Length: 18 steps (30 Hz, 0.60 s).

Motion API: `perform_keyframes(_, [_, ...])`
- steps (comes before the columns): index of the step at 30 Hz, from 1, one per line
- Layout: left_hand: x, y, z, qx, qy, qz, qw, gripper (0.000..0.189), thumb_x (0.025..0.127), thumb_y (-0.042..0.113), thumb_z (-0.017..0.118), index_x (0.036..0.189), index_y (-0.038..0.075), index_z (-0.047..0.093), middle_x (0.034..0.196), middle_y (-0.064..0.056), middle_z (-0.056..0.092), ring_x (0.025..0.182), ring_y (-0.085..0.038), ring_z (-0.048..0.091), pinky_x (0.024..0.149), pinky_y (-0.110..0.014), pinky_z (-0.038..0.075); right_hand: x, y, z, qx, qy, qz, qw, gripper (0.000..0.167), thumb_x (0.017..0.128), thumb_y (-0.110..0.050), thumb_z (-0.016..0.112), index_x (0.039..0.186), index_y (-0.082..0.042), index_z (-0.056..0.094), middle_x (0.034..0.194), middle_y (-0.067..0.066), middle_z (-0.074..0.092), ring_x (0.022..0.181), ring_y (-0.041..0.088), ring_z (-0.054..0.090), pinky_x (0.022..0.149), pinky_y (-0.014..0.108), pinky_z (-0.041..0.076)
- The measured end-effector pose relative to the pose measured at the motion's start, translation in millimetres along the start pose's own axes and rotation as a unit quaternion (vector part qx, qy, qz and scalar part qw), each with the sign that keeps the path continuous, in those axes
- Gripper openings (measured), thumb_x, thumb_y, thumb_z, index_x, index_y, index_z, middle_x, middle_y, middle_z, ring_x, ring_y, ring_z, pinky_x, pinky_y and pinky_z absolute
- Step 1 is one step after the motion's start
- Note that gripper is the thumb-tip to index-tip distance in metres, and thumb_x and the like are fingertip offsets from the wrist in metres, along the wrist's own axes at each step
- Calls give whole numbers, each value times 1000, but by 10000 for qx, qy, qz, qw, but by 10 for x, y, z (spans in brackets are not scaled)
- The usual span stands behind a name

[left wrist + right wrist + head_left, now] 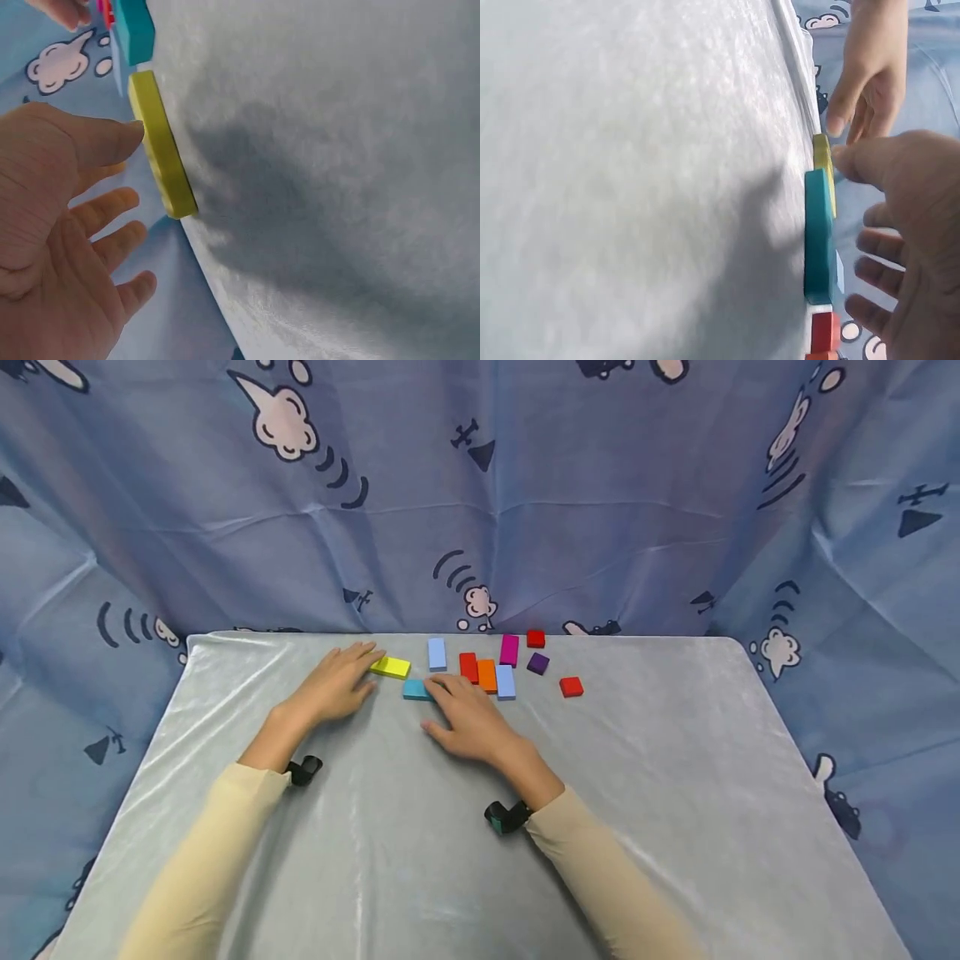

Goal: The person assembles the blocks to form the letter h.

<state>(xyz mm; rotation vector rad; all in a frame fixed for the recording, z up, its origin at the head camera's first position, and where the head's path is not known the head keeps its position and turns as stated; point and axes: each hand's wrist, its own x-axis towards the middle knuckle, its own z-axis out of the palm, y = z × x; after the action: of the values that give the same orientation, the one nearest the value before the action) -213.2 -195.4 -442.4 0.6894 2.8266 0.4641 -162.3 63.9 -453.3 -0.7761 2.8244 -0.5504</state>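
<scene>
My left hand (336, 683) is at the left end of a yellow rectangular block (392, 667). In the left wrist view its thumb overlaps the side of the yellow block (163, 146), and its other fingers are spread and loosely bent. Whether the thumb touches is hard to tell. My right hand (472, 722) is over the right end of a teal block (416, 690), partly covering it. The right wrist view has the teal block (820, 236) lying flat, with the right hand's fingers (881, 247) apart and not curled round it.
Behind the hands lie a light blue block (437, 655), a red block (468, 667), an orange block (487, 677), another light blue block (506, 683) and a magenta block (509, 650). Farther right are a purple block (537, 663) and two small red blocks. A patterned curtain (405, 468) hangs behind the table.
</scene>
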Motion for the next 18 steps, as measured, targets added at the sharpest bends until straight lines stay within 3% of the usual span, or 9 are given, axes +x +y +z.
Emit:
perform_keyframes(10, [202,55,63,-14,-97,157,9998,53,107,11,57,159,3,46,169,-21,39,160,-41,32,133,-64,21,122,-76,100,-176,-97,176,9996,71,106,-38,62,165,-8,36,171,11,39,160,31,35,133,54,30])
perform_keyframes(18, [126,30,67,92,-67,211,9997,47,105,8,61,151,1,56,155,-24,56,147,-43,51,128,-61,35,69,-152,225,-124,180,105,9997,63,105,-36,65,159,-7,48,162,10,51,153,30,45,133,50,32])
